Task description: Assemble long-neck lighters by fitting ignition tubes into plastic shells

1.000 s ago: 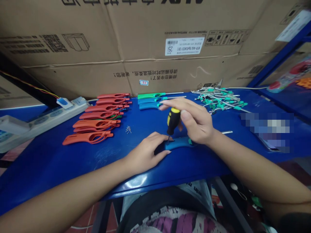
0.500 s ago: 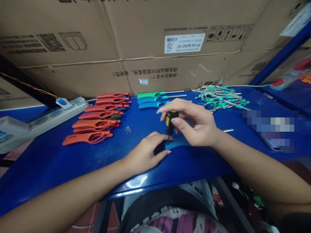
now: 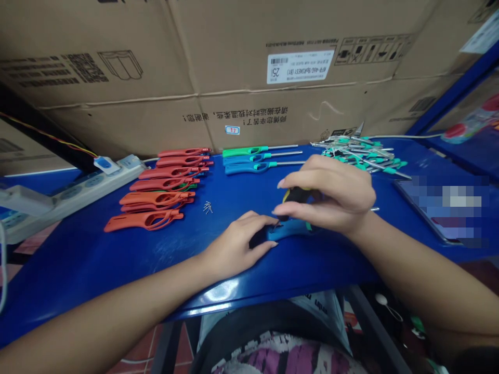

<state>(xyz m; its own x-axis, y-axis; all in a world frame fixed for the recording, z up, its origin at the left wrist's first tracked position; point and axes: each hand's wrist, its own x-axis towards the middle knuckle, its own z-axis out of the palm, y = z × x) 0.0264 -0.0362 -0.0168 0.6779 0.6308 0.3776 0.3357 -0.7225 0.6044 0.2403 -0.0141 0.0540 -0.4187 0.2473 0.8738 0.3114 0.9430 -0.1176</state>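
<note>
While the right hand [image 3: 335, 192] pinches the black-and-yellow screwdriver [image 3: 299, 195] between thumb and bent fingers, the left hand [image 3: 234, 246] has its thumb and forefinger parted around the butt of the blue lighter body [image 3: 294, 229], which lies on the table [image 3: 163, 275] below the right fingertips. That body looks light, stiff and smooth, probably a bit slippery; its broad butt seems the best hold, clear of the slim metal end. Beyond the fingers stands the cardboard box [image 3: 234, 31], its contents hidden; well right of them, a clear bottle [image 3: 458, 133] shows red, though I cannot tell what it holds.
</note>
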